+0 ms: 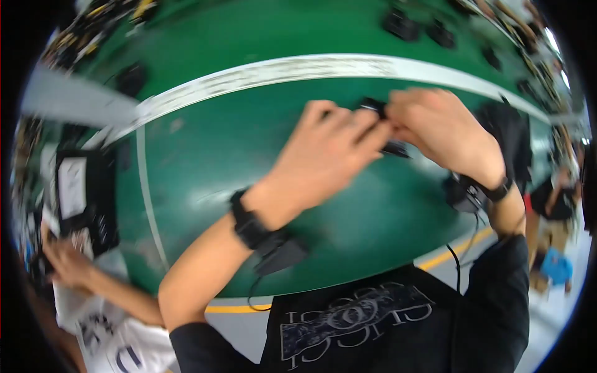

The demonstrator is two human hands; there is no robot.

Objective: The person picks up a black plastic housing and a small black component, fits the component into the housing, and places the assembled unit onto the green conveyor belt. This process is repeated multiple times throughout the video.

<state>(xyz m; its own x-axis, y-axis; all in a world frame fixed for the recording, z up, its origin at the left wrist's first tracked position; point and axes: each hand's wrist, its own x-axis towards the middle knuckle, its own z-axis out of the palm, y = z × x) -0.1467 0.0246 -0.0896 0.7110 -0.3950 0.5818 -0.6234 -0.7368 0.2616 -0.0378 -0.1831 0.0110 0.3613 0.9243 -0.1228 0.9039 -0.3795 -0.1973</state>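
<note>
Above the green table (205,168), my two hands meet over a small black object (396,149). Its kind is unclear, since fingers cover most of it and motion smears the rest. My left hand (333,146) comes from the left, with thumb and fingers pinched on the object. From the other side my right hand (438,124) grips it too, with curled fingers pressed close to the left fingertips. Each wrist wears a black strap with a dark box; the left box (283,252) trails a cable.
A black bag-like item (507,137) lies at the table's right. A white strip (280,68) crosses behind my hands. At far left, a co-worker's hand (68,261) is by a black case (87,199). Dark items (401,25) lie across the strip.
</note>
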